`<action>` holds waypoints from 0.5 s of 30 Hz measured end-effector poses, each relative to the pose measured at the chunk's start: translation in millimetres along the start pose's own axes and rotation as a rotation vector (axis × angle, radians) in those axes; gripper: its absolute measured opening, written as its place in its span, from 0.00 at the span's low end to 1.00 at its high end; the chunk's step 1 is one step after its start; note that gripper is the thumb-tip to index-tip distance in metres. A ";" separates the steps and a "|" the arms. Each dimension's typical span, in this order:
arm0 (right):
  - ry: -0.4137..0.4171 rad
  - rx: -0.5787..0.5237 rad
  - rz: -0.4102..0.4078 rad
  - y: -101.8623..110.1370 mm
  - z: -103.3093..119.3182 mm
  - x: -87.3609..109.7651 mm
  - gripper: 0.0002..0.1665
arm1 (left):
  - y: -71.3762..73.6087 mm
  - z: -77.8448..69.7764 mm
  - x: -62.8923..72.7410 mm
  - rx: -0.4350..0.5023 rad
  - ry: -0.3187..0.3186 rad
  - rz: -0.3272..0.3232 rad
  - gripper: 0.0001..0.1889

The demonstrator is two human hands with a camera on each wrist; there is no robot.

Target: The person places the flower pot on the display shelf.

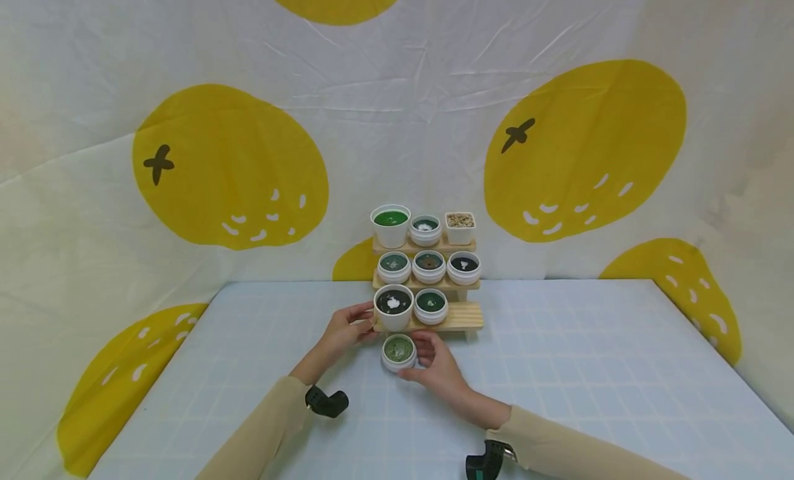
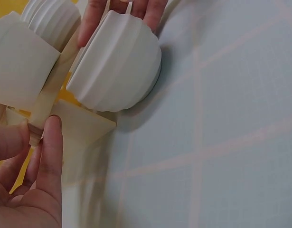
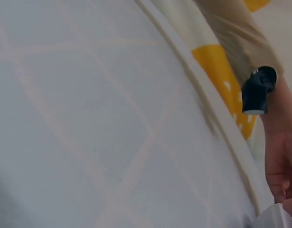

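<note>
My left hand (image 1: 347, 330) pinches the left end of the lowest step of a wooden tiered stand (image 1: 465, 316), thumb and forefinger closing on its edge in the left wrist view. Just in front of that step, my right hand (image 1: 438, 365) holds a small white pot (image 1: 399, 353) with a mottled green top, gripping its right side. The pot's fluted wall shows large in the left wrist view. On the lowest step stand a taller white cup (image 1: 393, 321) with a dark, white-specked top and a low white pot (image 1: 431, 317) with a dark green top.
The middle step bears several low white pots (image 1: 429, 276). Up on the top step are a bright-green-filled cup (image 1: 391, 236), a low pot (image 1: 425, 237) and a square cup of beige bits (image 1: 460, 236). A fruit-print cloth (image 1: 422, 156) hangs behind the pale checked table (image 1: 589, 370).
</note>
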State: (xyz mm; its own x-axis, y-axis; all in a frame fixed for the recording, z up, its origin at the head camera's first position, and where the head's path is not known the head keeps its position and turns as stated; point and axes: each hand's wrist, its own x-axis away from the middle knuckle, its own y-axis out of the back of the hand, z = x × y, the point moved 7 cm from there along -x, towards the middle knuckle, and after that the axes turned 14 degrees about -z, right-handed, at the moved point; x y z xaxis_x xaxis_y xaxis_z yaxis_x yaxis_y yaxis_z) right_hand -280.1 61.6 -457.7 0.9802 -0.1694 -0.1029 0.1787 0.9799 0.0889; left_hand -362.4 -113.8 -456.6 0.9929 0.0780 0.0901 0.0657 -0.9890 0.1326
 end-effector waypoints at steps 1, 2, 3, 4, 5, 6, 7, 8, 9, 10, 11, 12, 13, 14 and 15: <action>0.001 -0.002 -0.001 -0.2 -0.5 0.2 0.40 | -0.3 -0.2 0.4 0.006 -0.001 0.002 0.22; 0.005 -0.001 -0.002 -0.5 -1.0 0.4 0.40 | -0.5 0.0 0.5 0.011 -0.001 0.002 0.22; 0.008 -0.002 -0.003 -0.9 -1.0 0.5 0.40 | -0.6 -0.2 0.8 0.013 -0.002 0.004 0.22; 0.007 -0.006 -0.004 -1.4 -1.1 0.6 0.40 | -0.4 -0.1 0.7 0.012 -0.003 0.003 0.22; 0.016 -0.005 -0.001 -2.1 -0.9 0.6 0.40 | -0.2 -0.3 0.6 0.013 -0.005 0.002 0.22; 0.019 -0.007 0.002 -2.8 -0.8 0.7 0.40 | 0.1 0.0 0.4 0.016 -0.005 0.001 0.22; 0.017 -0.011 0.004 -3.5 -0.9 0.7 0.40 | 0.4 0.1 0.1 0.016 -0.007 0.000 0.22; 0.018 -0.006 0.005 -4.1 -0.6 0.8 0.40 | 0.7 0.9 -0.5 0.014 -0.006 0.000 0.22; 0.017 -0.002 0.008 -4.7 -0.7 0.8 0.41 | 0.8 1.4 -1.2 0.014 -0.006 0.001 0.23; 0.019 0.005 0.011 -5.2 -1.0 0.9 0.41 | 0.8 2.1 -1.7 0.015 -0.004 0.003 0.23; 0.017 0.009 0.013 -5.8 -1.4 0.8 0.41 | 0.6 2.5 -1.9 0.014 -0.004 0.004 0.23; 0.011 0.011 0.012 -6.1 -1.8 0.9 0.41 | 0.3 2.8 -2.2 0.013 -0.004 0.007 0.23; 0.014 0.014 0.015 -6.7 -1.9 1.0 0.41 | -0.1 2.8 -2.2 0.012 -0.005 0.009 0.23; 0.015 0.015 0.018 -7.1 -1.9 1.0 0.41 | -0.5 3.1 -2.3 0.012 -0.002 0.009 0.23; 0.016 0.019 0.019 -7.6 -2.2 1.2 0.41 | -0.9 3.2 -2.3 0.012 -0.001 0.009 0.23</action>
State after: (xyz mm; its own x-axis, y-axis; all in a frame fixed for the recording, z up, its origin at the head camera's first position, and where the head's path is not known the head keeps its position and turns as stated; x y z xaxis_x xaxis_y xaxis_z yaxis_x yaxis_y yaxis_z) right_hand -280.5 54.2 -460.7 0.9820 -0.1490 -0.1164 0.1618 0.9808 0.1093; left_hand -364.4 -113.5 -460.1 0.9936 0.0688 0.0901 0.0578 -0.9911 0.1197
